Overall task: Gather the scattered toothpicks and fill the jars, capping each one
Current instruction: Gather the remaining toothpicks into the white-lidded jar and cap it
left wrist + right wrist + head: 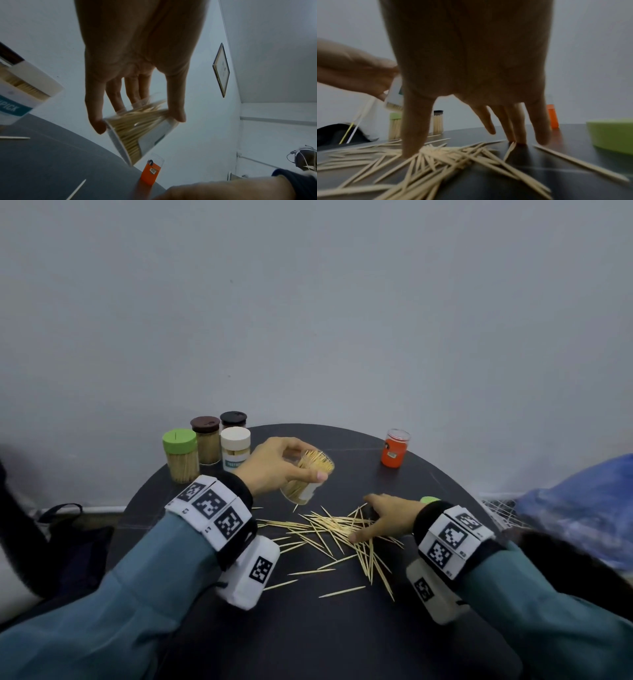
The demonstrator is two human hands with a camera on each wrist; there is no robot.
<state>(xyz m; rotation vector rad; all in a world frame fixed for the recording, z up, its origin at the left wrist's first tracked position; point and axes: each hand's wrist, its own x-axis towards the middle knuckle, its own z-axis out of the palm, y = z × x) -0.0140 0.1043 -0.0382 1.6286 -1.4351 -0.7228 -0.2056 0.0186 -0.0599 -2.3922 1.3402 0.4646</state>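
**Open jar tilted over the toothpick spill**

Head view: the left hand (279, 465) is gripping a tilted open jar (306, 478) at 12 o'clock of the scattered toothpicks (337, 534); the right hand (383, 517) is lying spread on them. Four capped jars (209, 445) are standing at 10 o'clock, an orange jar (394, 448) at 1 o'clock.

Left wrist: fingers (95, 108) are curling round the jar's rim.

Right wrist: a green lid (611, 134) is lying at 3 o'clock, the thumb (415, 128) pressing toothpicks.

A round dark table (342, 628) stands against a pale grey wall (308, 302); a framed picture (221, 69) hangs there — a blue sheet (582, 508) lies crumpled to the right.
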